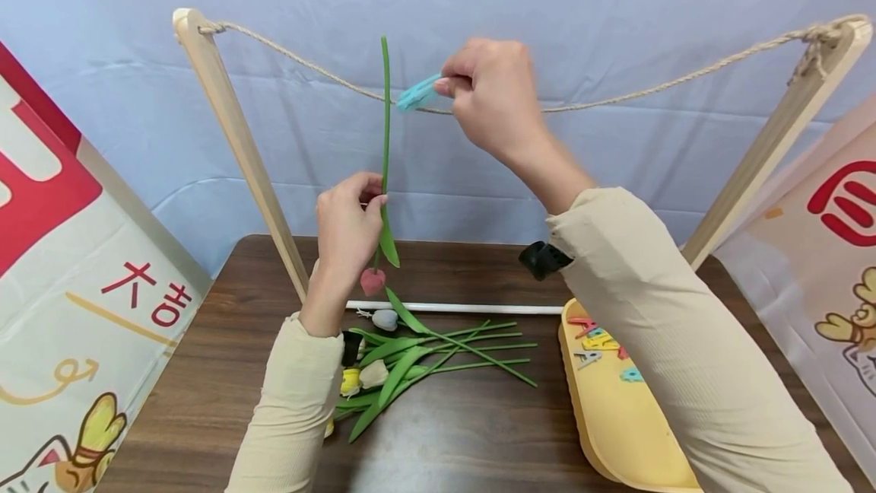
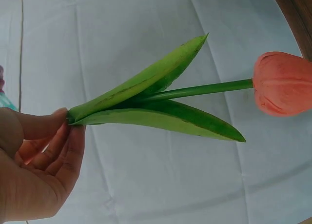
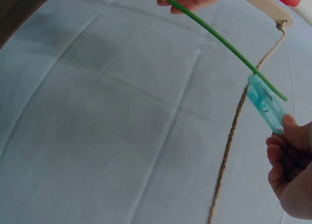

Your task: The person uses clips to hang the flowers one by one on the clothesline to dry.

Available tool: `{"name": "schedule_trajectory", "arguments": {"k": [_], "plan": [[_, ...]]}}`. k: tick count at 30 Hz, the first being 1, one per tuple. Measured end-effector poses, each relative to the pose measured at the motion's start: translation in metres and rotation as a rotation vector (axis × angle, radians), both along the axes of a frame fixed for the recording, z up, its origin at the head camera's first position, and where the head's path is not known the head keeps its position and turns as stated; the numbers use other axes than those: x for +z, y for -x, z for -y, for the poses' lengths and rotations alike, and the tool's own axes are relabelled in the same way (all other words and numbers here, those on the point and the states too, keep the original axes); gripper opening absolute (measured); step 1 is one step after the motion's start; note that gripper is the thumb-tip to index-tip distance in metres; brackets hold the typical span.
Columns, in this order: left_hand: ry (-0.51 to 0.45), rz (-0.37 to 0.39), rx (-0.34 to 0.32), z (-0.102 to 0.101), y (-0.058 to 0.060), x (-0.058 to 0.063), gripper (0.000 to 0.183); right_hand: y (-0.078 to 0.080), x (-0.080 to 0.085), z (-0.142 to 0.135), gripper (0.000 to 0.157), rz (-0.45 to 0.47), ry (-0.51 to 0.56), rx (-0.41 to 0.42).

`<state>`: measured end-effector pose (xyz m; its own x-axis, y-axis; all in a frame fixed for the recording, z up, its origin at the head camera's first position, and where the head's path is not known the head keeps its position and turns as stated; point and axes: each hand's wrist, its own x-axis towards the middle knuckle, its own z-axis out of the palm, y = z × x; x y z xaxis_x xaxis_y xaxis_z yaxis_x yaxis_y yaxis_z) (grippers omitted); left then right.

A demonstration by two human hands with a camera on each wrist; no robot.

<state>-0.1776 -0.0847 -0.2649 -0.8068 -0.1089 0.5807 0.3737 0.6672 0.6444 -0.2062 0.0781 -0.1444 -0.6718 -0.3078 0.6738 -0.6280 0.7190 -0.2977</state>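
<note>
My left hand (image 1: 349, 223) pinches a pink tulip (image 1: 372, 281) by its green stem, right where the leaves join it. The flower hangs head down, its bare stem end rising past the twine rope (image 1: 308, 65). In the left wrist view the tulip's bloom (image 2: 282, 83) and two long leaves (image 2: 146, 87) show fully. Between thumb and fingers, my right hand (image 1: 496, 101) pinches a light blue clothespin (image 1: 419, 93). Its front end lies right at the stem and rope; in the right wrist view the clothespin (image 3: 265, 103) overlaps both.
Two wooden posts (image 1: 239, 143) hold the sagging rope, with a white bar (image 1: 465, 309) low between them. Several artificial tulips (image 1: 411, 360) lie on the brown table (image 1: 479, 432). A yellow tray (image 1: 616, 424) with several colored clothespins (image 1: 598, 341) stands at the right, partly behind my right sleeve.
</note>
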Motion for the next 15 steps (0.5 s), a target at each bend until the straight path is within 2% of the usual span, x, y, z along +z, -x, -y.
{"name": "schedule_trajectory", "arguments": {"k": [6,15], "plan": [[0.017,-0.020,0.009,0.001,0.001,-0.003,0.012,0.001,-0.004,0.008,0.013,0.081,0.018,0.015],[0.022,-0.023,0.011,0.003,0.000,-0.007,0.010,0.000,-0.008,0.013,0.017,0.156,-0.067,0.046]]}}
